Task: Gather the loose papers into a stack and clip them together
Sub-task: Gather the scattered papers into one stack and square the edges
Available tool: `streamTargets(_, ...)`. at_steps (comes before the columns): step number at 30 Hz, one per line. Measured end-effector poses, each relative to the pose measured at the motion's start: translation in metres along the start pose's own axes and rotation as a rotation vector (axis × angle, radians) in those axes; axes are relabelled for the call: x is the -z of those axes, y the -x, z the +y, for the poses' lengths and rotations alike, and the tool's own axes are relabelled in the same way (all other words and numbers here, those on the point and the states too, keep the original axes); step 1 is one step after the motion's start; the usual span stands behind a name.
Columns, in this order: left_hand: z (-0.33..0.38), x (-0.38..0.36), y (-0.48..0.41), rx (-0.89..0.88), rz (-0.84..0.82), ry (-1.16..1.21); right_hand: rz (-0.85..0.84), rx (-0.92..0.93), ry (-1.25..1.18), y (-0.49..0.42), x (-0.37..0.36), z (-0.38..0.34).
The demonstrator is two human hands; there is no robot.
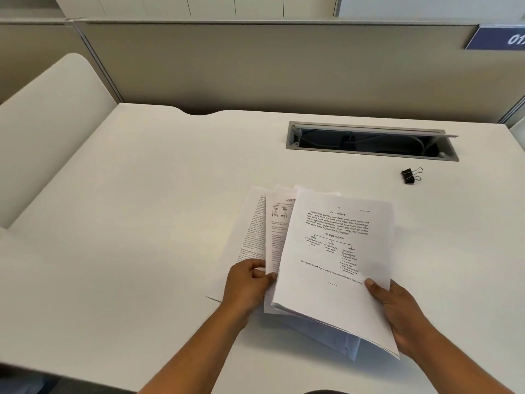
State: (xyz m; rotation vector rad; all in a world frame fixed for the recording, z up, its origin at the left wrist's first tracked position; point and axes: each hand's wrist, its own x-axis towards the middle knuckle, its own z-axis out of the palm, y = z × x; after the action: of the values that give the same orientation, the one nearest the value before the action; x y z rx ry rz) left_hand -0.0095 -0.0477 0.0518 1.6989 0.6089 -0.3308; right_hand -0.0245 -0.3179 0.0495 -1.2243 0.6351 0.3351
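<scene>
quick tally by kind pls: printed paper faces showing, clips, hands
papers, printed faces showing: 3 (sheets underneath can't be counted)
binder clip: 1
hands: 2, left hand and right hand, both gripping papers
total: 6

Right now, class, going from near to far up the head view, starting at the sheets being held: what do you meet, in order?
papers → clip → cable tray → partition

Grey cable hatch (372, 156) sits recessed in the white table (156, 194), lid (369, 128) raised, cables (416, 141) inside. Beige partition (255, 66) behind carries a blue sign (500, 38).
</scene>
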Motion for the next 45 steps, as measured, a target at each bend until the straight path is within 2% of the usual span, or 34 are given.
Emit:
streamTargets(4, -0.003, 0.017, -0.005, -0.088, 0.223, -0.215, 0.007, 0.004, 0.003, 0.0, 0.001, 0.001)
streamTargets(8, -0.004, 0.038, -0.011, -0.075, 0.296, -0.192, 0.013, 0.016, 0.012, -0.001, 0.001, 0.001)
streamTargets(13, -0.006, 0.044, -0.014, 0.056, 0.24, -0.003, 0.015, 0.006, 0.025, -0.002, 0.0, 0.002)
streamTargets(24, -0.006, 0.041, 0.001, 0.162, 0.042, 0.256, 0.032, 0.014, 0.058, -0.004, 0.001, 0.004)
streamTargets(27, -0.006, 0.044, 0.0, 0.162, 0.042, 0.224, 0.045, 0.014, 0.064, -0.004, 0.001, 0.004)
streamTargets(30, -0.003, 0.047, -0.003, 0.123, 0.032, 0.088, 0.043, 0.014, 0.068, -0.004, 0.001, 0.005)
streamTargets(35, 0.008, 0.038, -0.002, 0.159, -0.08, -0.008, 0.035, 0.019, 0.087, -0.005, 0.001, 0.005)
streamTargets(40, -0.001, 0.021, 0.002, 0.064, -0.168, -0.129, 0.026, 0.014, 0.076, -0.004, 0.003, 0.005)
streamTargets(45, -0.006, 0.03, 0.004, -0.068, 0.002, -0.129, 0.021, 0.02, 0.067, -0.003, 0.003, 0.005)
